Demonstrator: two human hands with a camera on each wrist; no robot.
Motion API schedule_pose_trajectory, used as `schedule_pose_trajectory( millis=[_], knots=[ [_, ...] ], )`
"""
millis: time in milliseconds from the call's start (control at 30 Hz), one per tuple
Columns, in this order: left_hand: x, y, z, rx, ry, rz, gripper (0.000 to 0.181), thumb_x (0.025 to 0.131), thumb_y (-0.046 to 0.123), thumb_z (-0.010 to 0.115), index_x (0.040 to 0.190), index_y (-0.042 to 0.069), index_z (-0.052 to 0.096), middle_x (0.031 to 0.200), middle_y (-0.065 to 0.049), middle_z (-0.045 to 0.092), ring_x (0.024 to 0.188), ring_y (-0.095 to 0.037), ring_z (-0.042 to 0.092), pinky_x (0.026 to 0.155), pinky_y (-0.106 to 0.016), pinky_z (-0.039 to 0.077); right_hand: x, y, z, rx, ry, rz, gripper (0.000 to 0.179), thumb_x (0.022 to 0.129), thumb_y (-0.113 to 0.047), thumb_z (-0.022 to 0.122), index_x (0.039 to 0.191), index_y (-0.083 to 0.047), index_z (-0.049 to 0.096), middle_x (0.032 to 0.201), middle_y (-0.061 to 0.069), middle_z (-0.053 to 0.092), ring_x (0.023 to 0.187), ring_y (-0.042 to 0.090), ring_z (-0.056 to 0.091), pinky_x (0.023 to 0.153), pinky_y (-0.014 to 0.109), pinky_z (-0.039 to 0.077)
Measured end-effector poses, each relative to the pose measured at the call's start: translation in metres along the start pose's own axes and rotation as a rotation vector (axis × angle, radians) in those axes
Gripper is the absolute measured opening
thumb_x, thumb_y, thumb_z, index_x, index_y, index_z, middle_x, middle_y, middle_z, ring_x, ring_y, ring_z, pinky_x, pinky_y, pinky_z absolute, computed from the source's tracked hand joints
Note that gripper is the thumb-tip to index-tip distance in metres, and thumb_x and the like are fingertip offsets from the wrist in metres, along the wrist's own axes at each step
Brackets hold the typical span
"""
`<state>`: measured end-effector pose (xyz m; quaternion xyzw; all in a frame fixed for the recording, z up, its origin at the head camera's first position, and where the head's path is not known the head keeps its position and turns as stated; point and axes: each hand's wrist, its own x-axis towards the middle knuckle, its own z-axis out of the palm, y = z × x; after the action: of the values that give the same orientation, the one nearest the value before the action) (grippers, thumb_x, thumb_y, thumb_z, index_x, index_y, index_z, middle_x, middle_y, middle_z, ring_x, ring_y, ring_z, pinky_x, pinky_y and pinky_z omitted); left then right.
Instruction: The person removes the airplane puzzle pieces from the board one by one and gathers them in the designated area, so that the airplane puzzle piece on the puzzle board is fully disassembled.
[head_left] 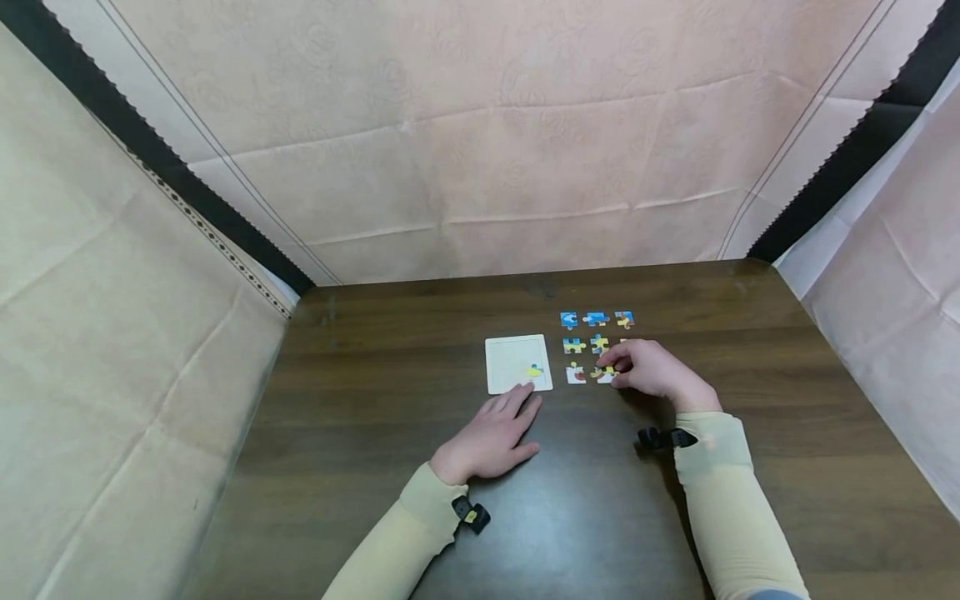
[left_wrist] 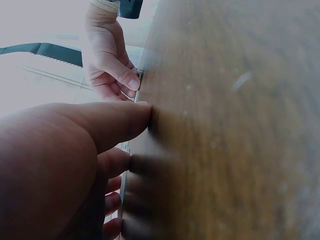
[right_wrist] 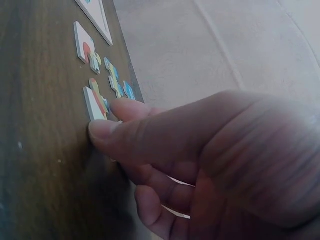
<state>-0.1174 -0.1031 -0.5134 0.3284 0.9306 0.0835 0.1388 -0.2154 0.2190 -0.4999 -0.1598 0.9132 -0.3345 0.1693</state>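
Note:
My left hand (head_left: 491,435) lies with its fingers extended, fingertips at the near edge of a white square puzzle tray (head_left: 506,354). A yellow and blue patch shows near the tray's lower right corner. To the right of the tray, my right hand (head_left: 656,372) pinches a white, yellow and red jigsaw piece (right_wrist: 96,105) between thumb and index finger, low over the table. Beside it lies a white and red jigsaw piece (head_left: 575,374). Another piece is mostly hidden behind the right hand's fingers.
More jigsaw pieces are laid in rows: a blue piece (head_left: 596,319) in the far row, a yellow and blue piece (head_left: 573,346) in the middle one. The brown wooden table (head_left: 360,433) ends at a pale cloth wall (head_left: 487,167), with cloth on both sides too.

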Motion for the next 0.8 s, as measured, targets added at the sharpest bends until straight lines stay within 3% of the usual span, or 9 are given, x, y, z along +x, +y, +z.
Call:
schedule_pose_trajectory(
  millis=[800],
  knots=[
    [0.0004, -0.002, 0.0015, -0.019, 0.005, 0.007, 0.075, 0.112, 0.049, 0.052, 0.171, 0.01, 0.026, 0.179, -0.01, 0.011, 0.165, -0.027, 0.01, 0.129, -0.048, 0.021, -0.0016, 0.0007, -0.0035, 0.026, 0.003, 0.007, 0.035, 0.094, -0.002, 0.081, 0.127, -0.007, 0.076, 0.122, 0.012, 0.073, 0.11, 0.031, 0.065, 0.097, 0.052, 0.056]
  ],
)
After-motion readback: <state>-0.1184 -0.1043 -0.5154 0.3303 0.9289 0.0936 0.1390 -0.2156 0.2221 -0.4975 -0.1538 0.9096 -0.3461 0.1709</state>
